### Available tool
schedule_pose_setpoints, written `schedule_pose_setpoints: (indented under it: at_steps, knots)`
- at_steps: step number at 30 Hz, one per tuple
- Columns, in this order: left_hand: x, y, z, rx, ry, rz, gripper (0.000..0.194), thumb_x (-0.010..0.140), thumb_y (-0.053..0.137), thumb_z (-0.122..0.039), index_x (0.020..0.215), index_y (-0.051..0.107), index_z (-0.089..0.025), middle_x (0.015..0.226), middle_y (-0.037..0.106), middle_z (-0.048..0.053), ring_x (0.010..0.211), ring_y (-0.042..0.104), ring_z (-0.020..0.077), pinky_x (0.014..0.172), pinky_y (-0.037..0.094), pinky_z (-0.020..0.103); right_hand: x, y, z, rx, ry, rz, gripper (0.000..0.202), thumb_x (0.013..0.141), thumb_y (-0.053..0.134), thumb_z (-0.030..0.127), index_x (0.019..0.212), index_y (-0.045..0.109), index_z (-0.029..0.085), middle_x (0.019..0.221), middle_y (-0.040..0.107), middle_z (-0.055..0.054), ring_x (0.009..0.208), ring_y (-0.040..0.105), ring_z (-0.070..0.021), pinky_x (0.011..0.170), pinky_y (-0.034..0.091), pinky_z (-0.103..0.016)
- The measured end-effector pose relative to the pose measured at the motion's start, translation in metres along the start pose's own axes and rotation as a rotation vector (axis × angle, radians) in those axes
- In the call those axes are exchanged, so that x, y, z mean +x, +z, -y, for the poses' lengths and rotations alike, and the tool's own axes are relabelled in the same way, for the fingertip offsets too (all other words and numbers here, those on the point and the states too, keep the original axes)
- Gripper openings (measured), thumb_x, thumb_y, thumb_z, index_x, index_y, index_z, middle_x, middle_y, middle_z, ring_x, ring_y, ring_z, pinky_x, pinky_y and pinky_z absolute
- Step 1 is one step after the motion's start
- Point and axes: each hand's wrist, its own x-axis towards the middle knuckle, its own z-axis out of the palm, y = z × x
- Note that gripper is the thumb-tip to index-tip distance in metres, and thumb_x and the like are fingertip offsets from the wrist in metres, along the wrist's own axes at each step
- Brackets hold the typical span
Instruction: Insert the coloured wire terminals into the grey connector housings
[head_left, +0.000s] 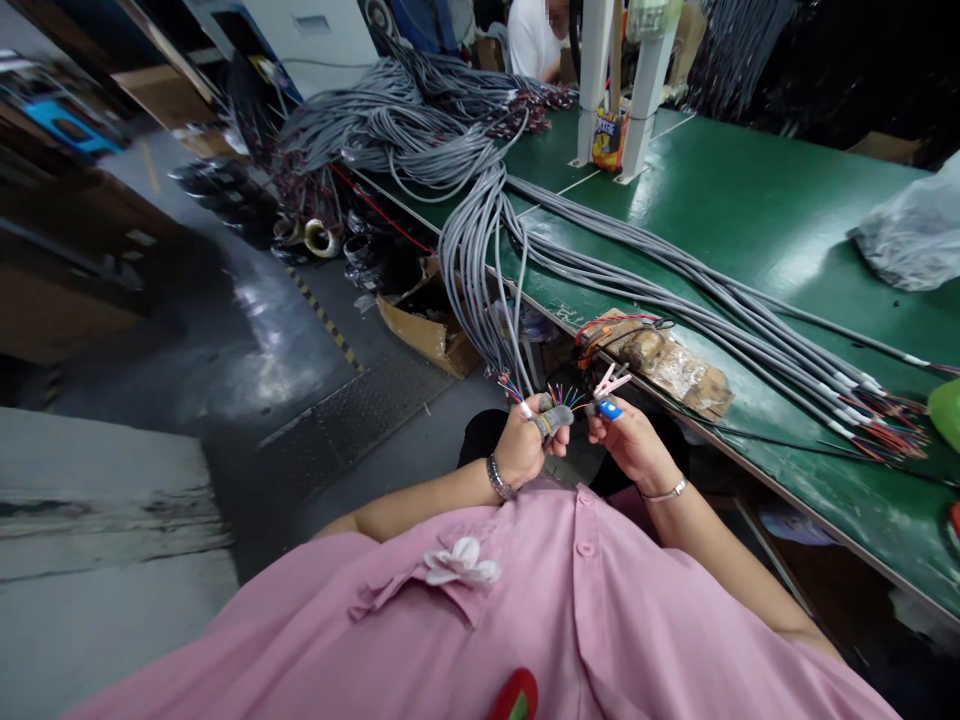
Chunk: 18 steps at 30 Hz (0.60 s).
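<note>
My left hand (525,445), with grey covers on its fingers, is closed around the end of a grey multi-core cable. Thin coloured wires (564,395) fan out above its thumb. Close by on the right, my right hand (628,438) pinches a thin orange-red wire that runs across from the left hand. A blue wrap (610,409) covers its thumb tip. Just above that thumb, at the table's edge, is a pink clip (611,381). A hanging bundle of grey cables (480,245) comes down from the table toward my left hand.
Grey cables lie along the green table (750,190), their stripped coloured ends (889,425) at the right. A tape-wrapped block (667,365) sits at the near edge. Below are an open cardboard box (427,325) and black coils. A person in white (531,40) is at the back.
</note>
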Motion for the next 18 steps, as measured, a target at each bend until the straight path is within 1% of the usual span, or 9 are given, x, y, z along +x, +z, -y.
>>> schedule_pose_setpoints:
  at_steps: [2,4,5,7,9,12,15,18]
  knots:
    - [0.000,0.001,-0.005,-0.034,0.021,-0.003,0.030,0.072,0.072,-0.040,0.070,0.054,-0.016,0.051,0.059,-0.002,0.035,0.049,0.0081,0.034,0.027,0.019,0.002,-0.006,0.001,0.062,-0.010,-0.028,0.033,0.079,0.067,0.053,0.086,0.068,0.020,0.066,0.057,0.002,0.055,0.048,-0.0095,0.056,0.047,-0.024]
    - [-0.001,0.003,-0.008,-0.048,0.037,0.002,0.029,0.072,0.072,-0.040,0.071,0.055,-0.016,0.052,0.060,-0.002,0.036,0.050,0.0080,0.035,0.027,0.019,0.007,-0.010,0.004,0.095,-0.001,-0.065,0.046,0.078,0.060,0.065,0.087,0.068,0.021,0.073,0.061,0.000,0.057,0.051,-0.0102,0.055,0.049,-0.024]
    - [-0.001,0.005,-0.009,-0.043,0.043,0.003,0.028,0.073,0.072,-0.039,0.071,0.056,-0.016,0.053,0.060,-0.002,0.036,0.050,0.0079,0.035,0.028,0.019,0.009,-0.010,0.006,0.097,0.005,-0.081,0.050,0.077,0.058,0.069,0.087,0.069,0.021,0.076,0.063,-0.001,0.059,0.052,-0.0105,0.055,0.049,-0.024]
    - [-0.001,0.009,-0.009,-0.010,0.056,-0.001,0.028,0.074,0.072,-0.039,0.072,0.056,-0.016,0.053,0.061,-0.002,0.037,0.051,0.0078,0.035,0.029,0.019,0.015,-0.007,0.011,0.078,-0.010,-0.111,0.051,0.076,0.059,0.069,0.087,0.069,0.020,0.078,0.065,-0.002,0.060,0.053,-0.0104,0.054,0.050,-0.023]
    - [-0.001,0.012,-0.008,0.035,0.071,-0.013,0.029,0.075,0.072,-0.040,0.072,0.056,-0.016,0.054,0.061,-0.002,0.038,0.053,0.0081,0.036,0.030,0.019,0.020,-0.002,0.014,0.058,-0.049,-0.140,0.046,0.076,0.064,0.064,0.085,0.069,0.020,0.075,0.064,-0.001,0.059,0.052,-0.0099,0.055,0.050,-0.022]
    - [0.001,0.015,-0.007,0.075,0.078,-0.027,0.032,0.074,0.072,-0.042,0.071,0.053,-0.016,0.055,0.062,-0.002,0.039,0.054,0.0086,0.037,0.030,0.019,0.025,0.005,0.014,0.068,-0.084,-0.141,0.043,0.076,0.066,0.062,0.084,0.069,0.019,0.074,0.065,0.000,0.058,0.052,-0.0093,0.056,0.050,-0.022]
    - [0.003,0.015,-0.006,0.075,0.038,-0.010,0.034,0.073,0.072,-0.044,0.071,0.053,-0.016,0.054,0.062,-0.002,0.038,0.053,0.0086,0.036,0.029,0.019,0.029,0.006,0.009,0.097,-0.097,-0.145,0.048,0.075,0.064,0.066,0.083,0.069,0.019,0.078,0.067,-0.002,0.059,0.053,-0.0095,0.056,0.050,-0.022]
    - [0.003,0.015,-0.005,0.069,-0.013,0.008,0.035,0.073,0.071,-0.046,0.071,0.053,-0.016,0.053,0.061,-0.002,0.037,0.052,0.0082,0.036,0.029,0.020,0.031,0.006,0.004,0.124,-0.126,-0.184,0.048,0.071,0.067,0.067,0.079,0.068,0.019,0.079,0.069,-0.002,0.060,0.055,-0.0101,0.056,0.050,-0.023]
